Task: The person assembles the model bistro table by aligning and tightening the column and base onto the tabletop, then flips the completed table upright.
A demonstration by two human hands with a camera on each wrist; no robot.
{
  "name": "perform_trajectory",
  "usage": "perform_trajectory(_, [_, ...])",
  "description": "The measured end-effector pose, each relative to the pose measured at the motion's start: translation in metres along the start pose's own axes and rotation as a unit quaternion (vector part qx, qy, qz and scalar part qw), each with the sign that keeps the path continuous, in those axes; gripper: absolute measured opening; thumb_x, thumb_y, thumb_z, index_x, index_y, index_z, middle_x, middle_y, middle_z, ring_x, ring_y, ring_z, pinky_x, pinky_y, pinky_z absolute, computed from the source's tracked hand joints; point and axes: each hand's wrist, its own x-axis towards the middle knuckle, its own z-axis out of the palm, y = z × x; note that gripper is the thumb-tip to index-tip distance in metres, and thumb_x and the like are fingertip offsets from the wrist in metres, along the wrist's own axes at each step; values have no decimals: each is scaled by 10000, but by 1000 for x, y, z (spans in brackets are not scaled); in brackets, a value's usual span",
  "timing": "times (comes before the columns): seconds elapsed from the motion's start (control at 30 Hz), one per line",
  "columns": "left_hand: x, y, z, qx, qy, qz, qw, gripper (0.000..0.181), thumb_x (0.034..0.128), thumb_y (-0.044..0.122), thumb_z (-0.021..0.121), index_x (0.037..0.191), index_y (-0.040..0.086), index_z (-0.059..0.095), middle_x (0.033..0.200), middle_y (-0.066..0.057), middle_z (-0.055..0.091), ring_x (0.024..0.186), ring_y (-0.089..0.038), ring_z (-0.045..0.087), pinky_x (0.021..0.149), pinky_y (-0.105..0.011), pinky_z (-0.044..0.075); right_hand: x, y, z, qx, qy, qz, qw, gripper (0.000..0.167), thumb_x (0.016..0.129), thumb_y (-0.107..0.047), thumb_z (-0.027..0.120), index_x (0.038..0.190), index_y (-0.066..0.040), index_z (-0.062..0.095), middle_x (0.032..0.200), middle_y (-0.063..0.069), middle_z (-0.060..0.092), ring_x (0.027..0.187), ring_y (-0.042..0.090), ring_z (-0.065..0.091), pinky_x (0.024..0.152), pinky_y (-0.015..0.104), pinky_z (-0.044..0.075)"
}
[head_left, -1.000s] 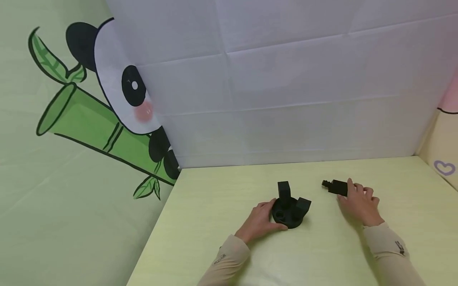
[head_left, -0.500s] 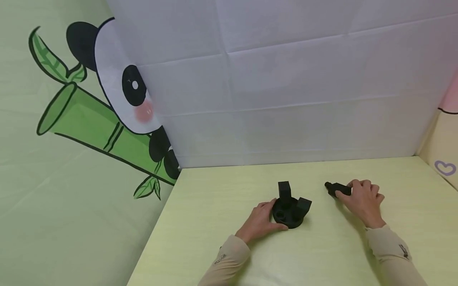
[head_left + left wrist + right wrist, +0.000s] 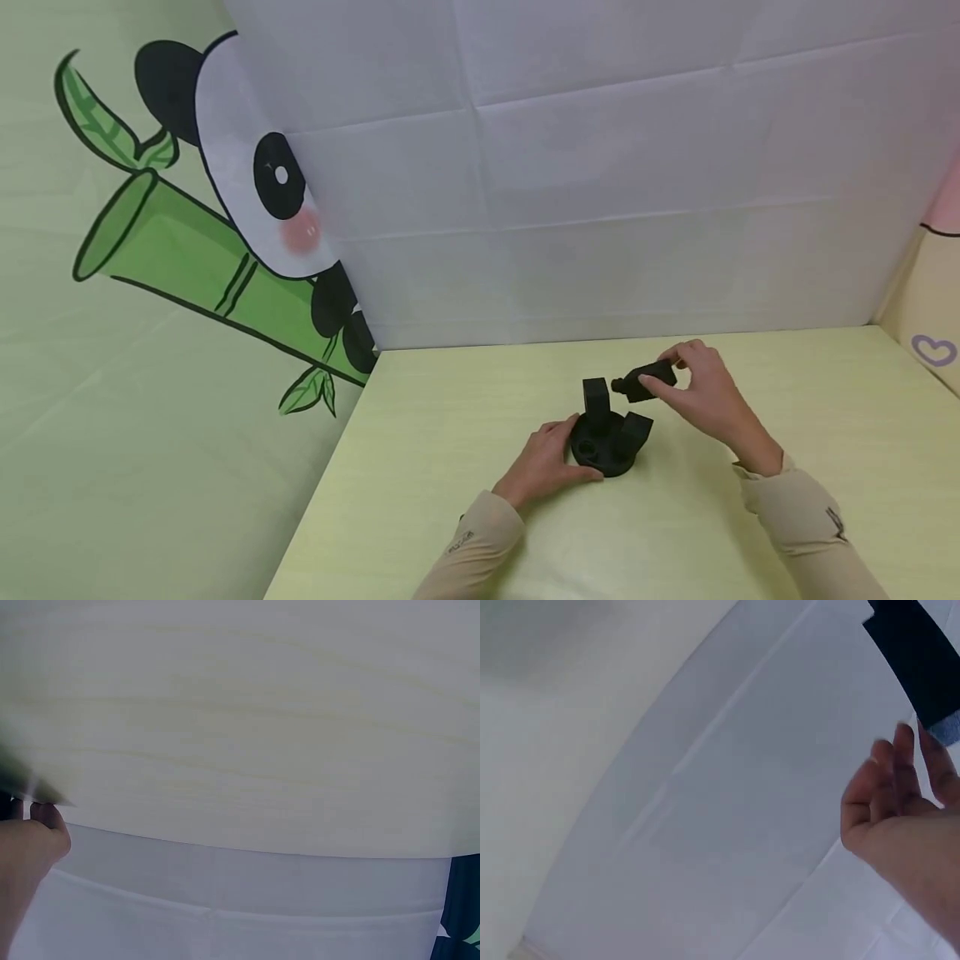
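Note:
In the head view a round black base (image 3: 609, 468) sits on the table, with an upright black block (image 3: 596, 400) and a tilted black block (image 3: 636, 431) standing in it. An open round hole shows at its left front. My left hand (image 3: 546, 467) holds the base from the left, thumb at the front edge and fingers behind. Up and to the right, my right hand (image 3: 708, 396) pinches a loose black block with a stepped peg (image 3: 651, 381), its peg pointing left towards the upright block, apart from it. The right wrist view shows this block (image 3: 915, 660) above the fingers.
The pale yellow table (image 3: 450, 400) meets a creased white cloth backdrop (image 3: 600, 208) at its back edge. A green cloth with a panda and bamboo print (image 3: 187, 242) hangs on the left. Another printed cloth (image 3: 930, 317) stands at the right edge.
My right hand has lifted the loose black block off the table and carried it left, close to the round base. The left hand and the base have stayed in place.

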Motion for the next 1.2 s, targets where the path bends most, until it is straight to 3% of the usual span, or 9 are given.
perform_trajectory(0.17, [0,-1,-2,-61,-17,14,10000,993,828,597,819,1594,115,409,1478,-60,566,1377,-267,480,1111,-439,421,2,-27,14,-627,-903,-524,9926,259,913,-289,792,990,-71,675,985,46,601,918,296,538,777,509,443])
perform_trajectory(0.47, [-2,0,-2,-159,22,83,9998,961,839,587,814,1589,137,417,1470,-42,574,1364,-285,494,1097,-447,434,4,-45,48,-1506,-1766,-370,9720,294,882,-356,792,957,-90,691,916,15,593,912,302,545,791,562,451])
perform_trajectory(0.77, [-1,0,-3,-225,35,111,9997,966,839,589,813,1597,148,410,1466,-11,577,1373,-277,484,1097,-448,431,8,-57,58,-1893,-1694,67,9672,265,861,-332,732,926,-79,686,875,23,592,906,316,547,823,559,432])
perform_trajectory(1.2, [-2,-2,-1,-169,108,185,9996,965,839,584,815,1591,129,416,1466,-40,578,1356,-279,509,1095,-431,438,12,-56,56,-1763,-1796,467,9667,244,855,-326,721,821,-92,658,811,23,583,823,289,537,814,560,410])
